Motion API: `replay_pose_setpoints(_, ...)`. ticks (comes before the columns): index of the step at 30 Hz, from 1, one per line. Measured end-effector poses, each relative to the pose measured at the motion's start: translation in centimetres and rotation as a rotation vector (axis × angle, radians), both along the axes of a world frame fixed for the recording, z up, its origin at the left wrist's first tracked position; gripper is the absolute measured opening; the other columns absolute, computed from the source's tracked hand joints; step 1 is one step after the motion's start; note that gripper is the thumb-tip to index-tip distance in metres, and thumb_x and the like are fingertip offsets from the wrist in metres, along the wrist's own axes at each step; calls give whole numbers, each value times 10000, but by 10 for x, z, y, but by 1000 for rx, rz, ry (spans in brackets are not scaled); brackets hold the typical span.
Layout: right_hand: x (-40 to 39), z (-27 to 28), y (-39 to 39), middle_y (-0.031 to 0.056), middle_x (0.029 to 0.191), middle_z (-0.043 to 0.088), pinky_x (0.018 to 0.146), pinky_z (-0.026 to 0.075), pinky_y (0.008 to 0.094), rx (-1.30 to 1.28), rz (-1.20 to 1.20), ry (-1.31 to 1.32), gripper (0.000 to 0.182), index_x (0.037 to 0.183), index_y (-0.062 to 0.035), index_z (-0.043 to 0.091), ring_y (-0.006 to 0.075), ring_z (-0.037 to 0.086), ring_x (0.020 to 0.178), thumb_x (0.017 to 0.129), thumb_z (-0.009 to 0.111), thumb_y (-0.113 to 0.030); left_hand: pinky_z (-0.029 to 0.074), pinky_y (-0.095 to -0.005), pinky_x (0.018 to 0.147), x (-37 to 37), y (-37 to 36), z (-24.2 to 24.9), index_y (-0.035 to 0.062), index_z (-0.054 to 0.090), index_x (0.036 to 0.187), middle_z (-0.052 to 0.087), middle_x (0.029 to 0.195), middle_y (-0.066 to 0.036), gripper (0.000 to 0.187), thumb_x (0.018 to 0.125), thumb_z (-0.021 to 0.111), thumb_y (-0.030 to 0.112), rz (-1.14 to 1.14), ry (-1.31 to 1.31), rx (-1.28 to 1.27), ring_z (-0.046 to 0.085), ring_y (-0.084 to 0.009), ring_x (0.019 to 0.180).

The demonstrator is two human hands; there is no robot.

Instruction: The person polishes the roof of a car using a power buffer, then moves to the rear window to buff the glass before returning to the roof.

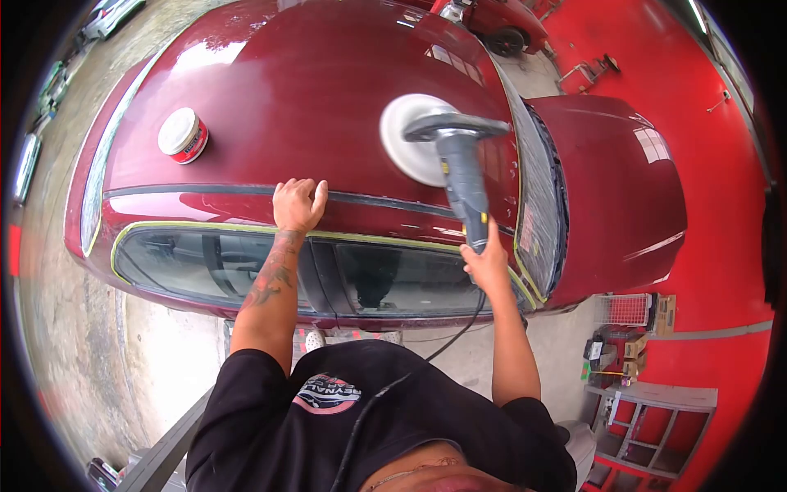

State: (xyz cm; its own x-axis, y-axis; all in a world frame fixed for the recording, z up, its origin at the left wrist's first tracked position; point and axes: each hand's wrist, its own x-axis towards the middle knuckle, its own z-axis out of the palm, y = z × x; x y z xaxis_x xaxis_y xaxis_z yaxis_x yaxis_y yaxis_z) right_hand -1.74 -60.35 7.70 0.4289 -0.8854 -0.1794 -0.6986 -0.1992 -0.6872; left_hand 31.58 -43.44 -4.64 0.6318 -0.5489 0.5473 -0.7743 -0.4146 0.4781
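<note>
My right hand (pixel 487 261) is wrapped around the rear handle of a grey and black car polisher (pixel 464 176). Its round white pad (pixel 407 131) looks blurred and lies against the dark red car roof (pixel 311 107). My left hand (pixel 299 204) rests on the near edge of the roof by the black trim strip, fingers bent over the edge, holding no tool. To the left on the roof stands a red tub with a white lid (pixel 183 135). The polisher's black cord (pixel 461 332) runs down and over my shirt.
Yellow-green masking tape (pixel 205 223) borders the side windows, and plastic film covers the windshield (pixel 537 209). A metal rack (pixel 656 426) and stacked boxes (pixel 635 348) stand at the lower right. Another red car (pixel 512 29) is beyond the roof. A red wall (pixel 656 66) is at right.
</note>
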Motion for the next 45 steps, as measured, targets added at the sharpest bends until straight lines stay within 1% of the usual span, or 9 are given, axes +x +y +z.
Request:
replay_pose_setpoints(10,-81,-32,-21,111,849,652,510,571,317,92,-285,-203,731,1509,-79,344,161,645,571,873,702,-40,458,-475,693,1,-1,2,61,578,650,593,638,-122,440,951,666,369,75,115,-19,613,-323,684)
replay_pose_setpoints(13,-79,-28,-8,148,899,682,533,576,347,76,-282,-155,815,1568,-95,291,192,671,573,874,718,-86,493,-490,714,-19,-20,36,46,606,678,637,680,-135,410,942,691,348,-67,603,-23,643,-319,710)
replay_pose_setpoints(14,-72,-23,0,155,902,687,542,578,357,51,-260,-119,841,1585,-100,273,201,680,577,874,722,-99,477,-395,633,-34,-29,53,32,620,736,622,719,-105,331,951,717,264,-213,647,-66,618,-194,720)
replay_pose_setpoints(17,-31,-18,36,179,895,705,573,584,372,1,-128,7,906,1625,-140,223,225,709,588,873,728,-122,481,-438,966,-69,-75,81,21,628,1243,647,1132,-154,478,934,752,364,-519,342,-281,598,-329,1115)
replay_pose_setpoints(20,-6,-40,55,195,912,714,567,582,374,-187,11,58,901,1626,-184,237,224,713,587,874,728,-114,437,-490,1089,-64,-92,99,45,537,1426,579,1342,-203,735,915,728,539,-452,430,-285,549,-383,1275)
replay_pose_setpoints(23,37,-22,92,330,986,713,778,579,534,-226,130,76,927,1635,-172,209,474,735,865,867,729,-158,401,-582,1106,-26,-91,105,80,537,1462,550,1433,-195,861,877,691,694,-379,525,-147,517,-386,1361)
replay_pose_setpoints(24,51,-15,102,351,1011,701,815,564,553,-153,151,83,938,1637,-170,195,513,705,927,866,729,-163,373,-638,1099,-13,-80,112,83,600,1410,597,1391,-203,842,862,688,716,-293,545,-107,552,-373,1334)
replay_pose_setpoints(27,86,-23,118,352,967,700,826,551,575,-111,277,70,972,1641,-133,144,543,689,937,868,732,-153,561,-366,833,40,-37,122,-28,731,1182,773,962,-173,597,941,712,518,-264,675,-173,741,-250,920)
replay_pose_setpoints(45,114,-104,192,360,1065,687,866,562,568,-84,377,-233,1069,1664,-136,45,550,676,973,852,740,-110,503,-322,846,74,75,100,-68,680,1194,700,970,-106,526,1003,696,422,-281,607,-99,620,-159,925)
